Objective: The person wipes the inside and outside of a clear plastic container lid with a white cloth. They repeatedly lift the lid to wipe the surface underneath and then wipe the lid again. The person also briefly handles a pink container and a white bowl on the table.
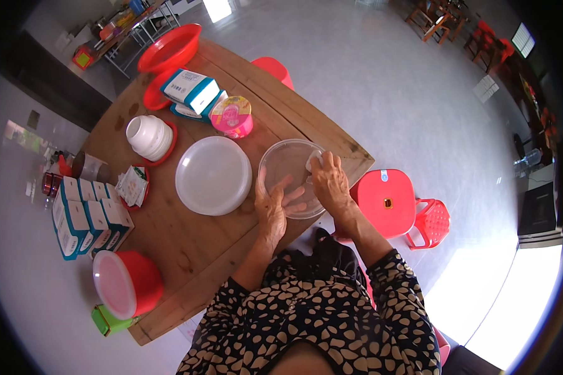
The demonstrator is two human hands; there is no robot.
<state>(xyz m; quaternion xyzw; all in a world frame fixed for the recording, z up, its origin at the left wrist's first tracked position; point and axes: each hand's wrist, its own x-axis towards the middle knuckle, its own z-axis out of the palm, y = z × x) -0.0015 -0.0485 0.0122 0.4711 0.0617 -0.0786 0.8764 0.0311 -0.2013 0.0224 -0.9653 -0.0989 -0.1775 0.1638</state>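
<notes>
A clear, round plastic container (pixel 286 164) is at the near right edge of the wooden table, its open side toward me. My left hand (pixel 273 212) grips its near left rim; the fingers show through the clear plastic. At the right rim, my right hand (pixel 330 182) is closed on a crumpled white tissue (pixel 313 160), pressed against the container's inner side. Whether it is paper or cloth is hard to tell. Just left of the container lies a round, whitish translucent plastic lid or lidded tub (pixel 213 176).
On the wooden table (pixel 197 240) stand white stacked bowls (pixel 149 137), blue-and-white tissue packs (pixel 191 89), a pink-and-yellow tub (pixel 233 117), more packs (pixel 87 215) and a red lidded bucket (pixel 131 284). Red basins (pixel 170 50) sit at the far end. A red stool (pixel 385 203) stands at right.
</notes>
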